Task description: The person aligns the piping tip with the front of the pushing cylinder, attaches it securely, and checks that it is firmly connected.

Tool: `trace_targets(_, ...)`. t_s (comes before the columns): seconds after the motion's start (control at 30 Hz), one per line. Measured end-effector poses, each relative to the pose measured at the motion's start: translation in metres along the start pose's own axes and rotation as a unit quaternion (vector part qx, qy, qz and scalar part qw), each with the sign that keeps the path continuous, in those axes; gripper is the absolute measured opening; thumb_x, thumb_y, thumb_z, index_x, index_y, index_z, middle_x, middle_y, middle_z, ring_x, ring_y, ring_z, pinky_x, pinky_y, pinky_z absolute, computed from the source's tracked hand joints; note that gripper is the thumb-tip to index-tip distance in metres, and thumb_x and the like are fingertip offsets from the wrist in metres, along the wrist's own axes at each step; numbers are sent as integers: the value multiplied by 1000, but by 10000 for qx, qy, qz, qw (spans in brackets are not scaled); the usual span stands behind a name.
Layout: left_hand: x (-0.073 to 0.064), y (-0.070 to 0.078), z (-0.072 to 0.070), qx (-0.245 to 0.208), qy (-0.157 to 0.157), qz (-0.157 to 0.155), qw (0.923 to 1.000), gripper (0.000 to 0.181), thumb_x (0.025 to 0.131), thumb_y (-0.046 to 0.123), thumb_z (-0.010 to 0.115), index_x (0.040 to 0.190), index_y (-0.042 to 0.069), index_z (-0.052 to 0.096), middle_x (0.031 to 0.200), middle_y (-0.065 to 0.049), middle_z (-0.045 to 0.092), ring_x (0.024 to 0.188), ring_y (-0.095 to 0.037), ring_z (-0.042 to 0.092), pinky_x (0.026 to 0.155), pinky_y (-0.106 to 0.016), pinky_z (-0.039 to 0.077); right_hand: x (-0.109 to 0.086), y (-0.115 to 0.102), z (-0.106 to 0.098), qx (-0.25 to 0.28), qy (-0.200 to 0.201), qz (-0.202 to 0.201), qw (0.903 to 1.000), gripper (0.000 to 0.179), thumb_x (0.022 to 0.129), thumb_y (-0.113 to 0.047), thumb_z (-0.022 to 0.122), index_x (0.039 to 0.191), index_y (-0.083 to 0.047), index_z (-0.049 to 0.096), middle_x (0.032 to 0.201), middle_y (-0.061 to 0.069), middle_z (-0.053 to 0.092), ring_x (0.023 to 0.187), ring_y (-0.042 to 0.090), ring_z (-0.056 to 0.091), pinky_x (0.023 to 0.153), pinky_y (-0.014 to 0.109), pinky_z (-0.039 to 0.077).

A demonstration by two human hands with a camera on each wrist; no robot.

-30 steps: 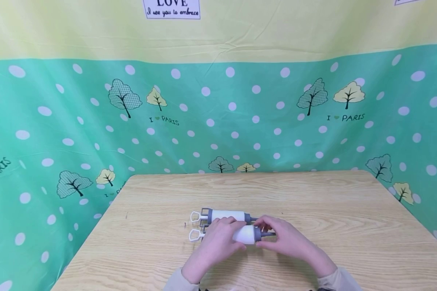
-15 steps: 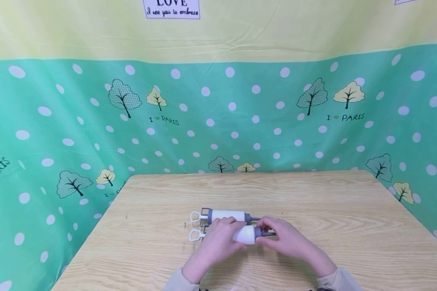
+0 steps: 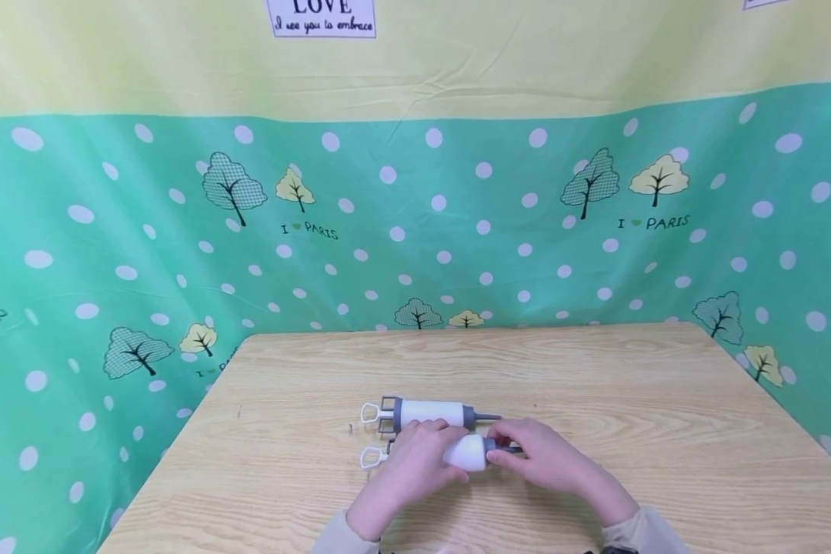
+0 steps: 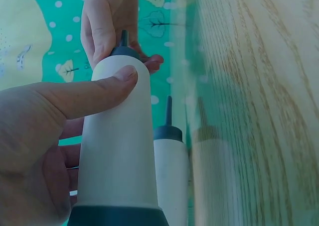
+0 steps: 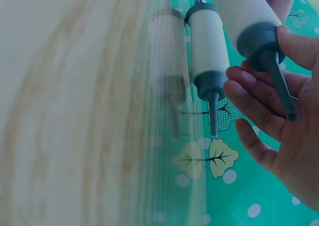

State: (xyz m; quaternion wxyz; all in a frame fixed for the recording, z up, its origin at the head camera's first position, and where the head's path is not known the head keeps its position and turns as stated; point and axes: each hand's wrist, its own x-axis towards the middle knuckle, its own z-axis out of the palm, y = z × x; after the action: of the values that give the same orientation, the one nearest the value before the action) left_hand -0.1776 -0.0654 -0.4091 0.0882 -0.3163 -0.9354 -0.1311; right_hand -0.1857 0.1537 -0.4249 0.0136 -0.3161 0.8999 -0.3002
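My left hand (image 3: 421,464) grips the white barrel of a large plunger syringe (image 3: 465,452), its thumb lying along the barrel in the left wrist view. Part of the barrel is hidden under that hand; a white loop handle sticks out to the left. At the other end, my right hand (image 3: 542,455) pinches the grey nozzle cap (image 5: 259,39), thumb on one side and fingers on the other. The long grey nozzle (image 5: 283,86) points past its palm. Just beyond lies a second matching syringe (image 3: 432,413), untouched, with its nozzle to the right.
The wooden table (image 3: 305,500) has pale grain and a glossy top that mirrors the second syringe. A tiny dark speck (image 3: 350,428) lies left of the syringes. Behind hangs a green and yellow patterned curtain (image 3: 415,192).
The held syringe has come slightly nearer to me, and the gap to the other syringe has widened. Both hands keep their places on it. The head view has shifted a little.
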Motion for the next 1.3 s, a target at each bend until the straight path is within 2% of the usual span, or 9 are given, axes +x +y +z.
trace_targets(0.23,-1,-2,2,108,33,31,9999,50,62,41,78,106,19,65,93,4,66,81,-9,58,67,-23,39,1,-1,1,144,-100,205,9996,32,86,-49,52,100,-21,60,85,-17,58,76,-1,51,67,25,45)
trace_targets(0.4,-1,-3,6,206,-80,103,9997,51,60,41,79,105,20,66,93,6,66,80,-7,58,67,-23,40,1,0,2,374,-248,389,9982,27,83,-46,58,100,-25,59,83,-17,56,76,0,51,66,22,44)
trace_targets(0.6,-2,-2,12,206,-155,162,9995,52,58,40,80,104,20,66,95,7,66,80,-7,58,70,-26,42,0,1,3,338,-374,289,9983,26,80,-44,63,96,-24,58,80,-16,56,72,0,51,64,21,44)
trace_targets(0.83,-3,2,17,256,-419,89,9988,50,57,43,79,100,21,66,89,8,65,77,-5,56,71,-25,42,0,2,5,218,-628,283,9974,23,79,-41,66,92,-24,59,81,-17,56,75,0,53,67,21,45)
trace_targets(1.07,-2,3,20,291,-405,67,9987,53,56,44,80,100,18,66,88,6,65,76,-6,55,70,-26,41,0,3,4,302,-738,317,9963,22,78,-38,67,92,-22,59,80,-16,57,73,0,53,66,21,45)
trace_targets(1.3,-2,4,22,330,-524,3,9981,56,60,47,77,105,17,65,92,4,65,80,-9,56,73,-28,43,-1,6,5,395,-769,376,9955,23,81,-40,64,95,-22,59,81,-17,56,74,-2,52,67,22,45)
